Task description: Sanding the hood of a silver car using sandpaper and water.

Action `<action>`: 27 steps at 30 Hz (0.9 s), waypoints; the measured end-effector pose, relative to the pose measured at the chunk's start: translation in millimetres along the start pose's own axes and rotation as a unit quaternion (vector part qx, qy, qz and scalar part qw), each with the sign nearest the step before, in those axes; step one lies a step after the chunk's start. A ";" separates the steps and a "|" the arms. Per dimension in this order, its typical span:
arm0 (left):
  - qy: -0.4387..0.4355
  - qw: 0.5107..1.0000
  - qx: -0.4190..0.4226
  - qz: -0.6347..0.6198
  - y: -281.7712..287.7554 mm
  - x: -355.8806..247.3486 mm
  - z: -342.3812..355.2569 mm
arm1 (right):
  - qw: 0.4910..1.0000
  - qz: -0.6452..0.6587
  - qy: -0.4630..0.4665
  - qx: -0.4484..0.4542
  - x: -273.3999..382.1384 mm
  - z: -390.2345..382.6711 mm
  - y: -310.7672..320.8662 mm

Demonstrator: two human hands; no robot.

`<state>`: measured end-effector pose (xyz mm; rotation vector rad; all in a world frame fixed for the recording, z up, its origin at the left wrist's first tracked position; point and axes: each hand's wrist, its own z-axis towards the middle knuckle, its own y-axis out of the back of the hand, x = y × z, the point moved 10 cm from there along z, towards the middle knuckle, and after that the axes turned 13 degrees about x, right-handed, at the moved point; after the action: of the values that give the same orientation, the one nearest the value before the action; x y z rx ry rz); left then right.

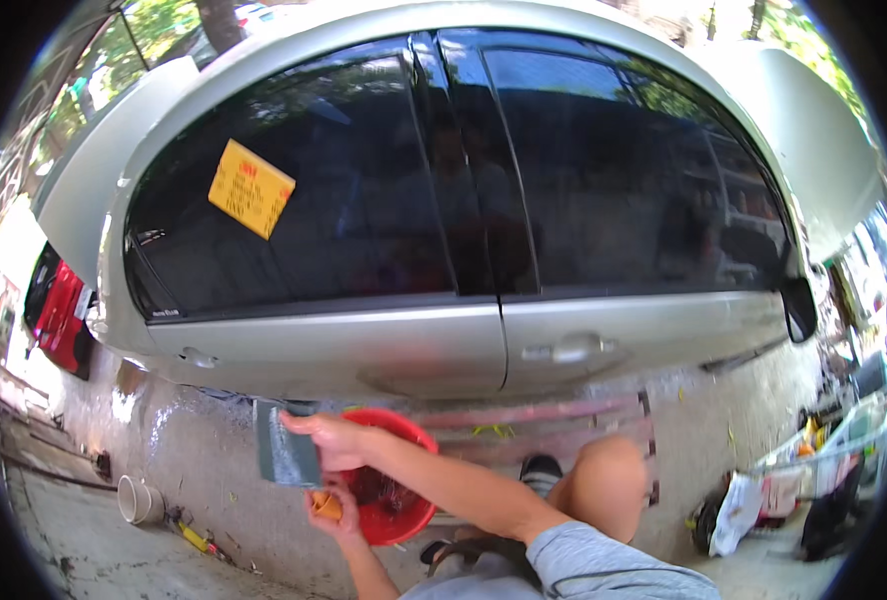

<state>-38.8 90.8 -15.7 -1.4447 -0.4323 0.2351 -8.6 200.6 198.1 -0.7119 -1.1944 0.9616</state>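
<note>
My right hand (pixel 332 445) holds a dark grey-green sheet (pixel 279 462) with a pale wet streak on it, its thumb on the sheet's upper part. Just below, my left hand (pixel 340 520) grips a small orange block or pad (pixel 326 505). Both hands are over the left part of a red plastic basin (pixel 414 508) with water in it. Behind them stands a silver car (pixel 394 345) with dark windows. A yellow paper packet (pixel 252 188) lies against the left window.
A faded red slatted board (pixel 584 420) is on the concrete floor by my legs. A white bucket (pixel 141 500) and a yellow-handled tool (pixel 199 540) lie at left. At right is a pile of bags and items (pixel 739 510). A red vehicle (pixel 64 320) shows at far left.
</note>
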 end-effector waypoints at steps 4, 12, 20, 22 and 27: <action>-0.150 0.985 -0.085 0.012 -99.3 37.1 47.0 | 0.998 0.038 0.001 0.050 183.5 -18.8 -118.2; -0.137 0.813 0.085 0.560 -548.9 183.2 372.6 | 0.457 -0.666 0.392 -0.441 695.8 -213.6 -337.9; -0.115 0.252 0.294 0.915 -603.1 514.2 551.6 | 0.174 -0.773 -0.146 -0.592 747.0 -280.8 -197.8; -0.084 0.140 0.273 0.948 -579.8 536.3 557.3 | 0.168 -0.787 -0.089 -0.587 746.8 -278.4 -206.9; -0.080 0.123 0.260 0.954 -579.2 551.9 560.3 | 0.428 -0.561 0.305 -0.640 775.3 -383.8 -287.6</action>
<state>162.4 753.4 673.2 -0.2041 1.6442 2.3267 491.4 782.4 690.5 -0.9579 -1.1524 -1.5215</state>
